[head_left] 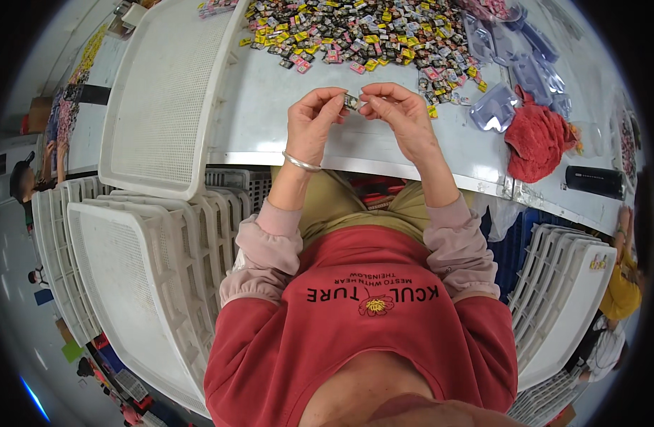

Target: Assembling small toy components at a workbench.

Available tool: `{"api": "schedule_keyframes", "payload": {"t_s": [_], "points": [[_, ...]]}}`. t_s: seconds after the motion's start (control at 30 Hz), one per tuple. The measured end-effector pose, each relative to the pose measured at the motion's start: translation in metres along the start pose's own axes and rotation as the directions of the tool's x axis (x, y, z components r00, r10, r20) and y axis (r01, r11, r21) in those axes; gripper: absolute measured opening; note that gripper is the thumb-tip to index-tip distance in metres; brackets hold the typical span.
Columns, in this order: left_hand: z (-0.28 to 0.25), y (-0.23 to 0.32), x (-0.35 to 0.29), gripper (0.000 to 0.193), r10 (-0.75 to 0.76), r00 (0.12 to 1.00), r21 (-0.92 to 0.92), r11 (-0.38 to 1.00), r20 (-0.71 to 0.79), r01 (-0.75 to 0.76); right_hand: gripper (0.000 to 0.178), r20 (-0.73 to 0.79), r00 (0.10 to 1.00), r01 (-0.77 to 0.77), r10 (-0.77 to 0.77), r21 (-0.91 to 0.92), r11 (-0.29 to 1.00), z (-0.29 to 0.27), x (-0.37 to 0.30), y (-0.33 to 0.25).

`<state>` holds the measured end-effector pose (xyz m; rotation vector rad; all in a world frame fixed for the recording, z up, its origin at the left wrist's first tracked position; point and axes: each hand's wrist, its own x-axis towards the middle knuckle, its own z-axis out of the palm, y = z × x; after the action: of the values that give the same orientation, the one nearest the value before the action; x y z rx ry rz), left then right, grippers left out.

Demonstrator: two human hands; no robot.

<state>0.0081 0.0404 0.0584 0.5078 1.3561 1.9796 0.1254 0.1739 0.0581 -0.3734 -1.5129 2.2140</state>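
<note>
Over the near part of the metal table, both hands meet at chest height around one small dark-and-pale printed packet [351,102]. My left hand [315,128], with a silvery bangle on its wrist, pinches the packet between thumb and forefinger. My right hand [403,122] has its thumb and fingertips closed at the packet's right end. Its exact contents are too small to make out. Just beyond my hands, a wide heap of similar small packets [362,35] in yellow, black, pink and white covers the far tabletop.
A white mesh tray [167,92] lies on the table's left side. Clear plastic trays [495,107], a red cloth [537,139] and a black cylinder [594,182] occupy the right. White trays stand stacked at left [113,249] and right [565,299]. Other people work at both sides.
</note>
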Motion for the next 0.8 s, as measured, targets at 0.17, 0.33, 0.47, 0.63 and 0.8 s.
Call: {"api": "schedule_keyframes", "payload": {"t_s": [0.17, 0.33, 0.47, 0.63, 0.8], "points": [[0.003, 0.007, 0.003, 0.018, 0.077, 0.994, 0.187, 0.978, 0.079, -0.090, 0.023, 0.075, 0.996, -0.035, 0.047, -0.146, 0.989, -0.005, 0.008, -0.007], [-0.005, 0.005, 0.011, 0.018, 0.100, 0.986, 0.255, 0.958, 0.130, -0.131, 0.024, 0.102, 0.988, -0.106, 0.112, -0.059, 0.993, -0.003, 0.013, -0.003], [-0.018, -0.002, 0.014, 0.035, 0.160, 0.978, 0.358, 0.913, 0.131, -0.197, 0.027, 0.121, 0.984, -0.128, 0.134, -0.053, 0.990, -0.005, 0.017, -0.001], [-0.030, -0.019, 0.018, 0.073, 0.226, 0.901, 0.784, 0.444, 0.371, -0.434, 0.027, 0.088, 0.984, -0.147, 0.153, -0.065, 0.987, -0.007, 0.020, -0.002], [-0.032, -0.036, 0.026, 0.075, 0.224, 0.902, 0.887, 0.205, 0.369, -0.414, 0.024, 0.021, 0.987, -0.150, 0.159, -0.228, 0.962, -0.008, 0.027, 0.007]]}}
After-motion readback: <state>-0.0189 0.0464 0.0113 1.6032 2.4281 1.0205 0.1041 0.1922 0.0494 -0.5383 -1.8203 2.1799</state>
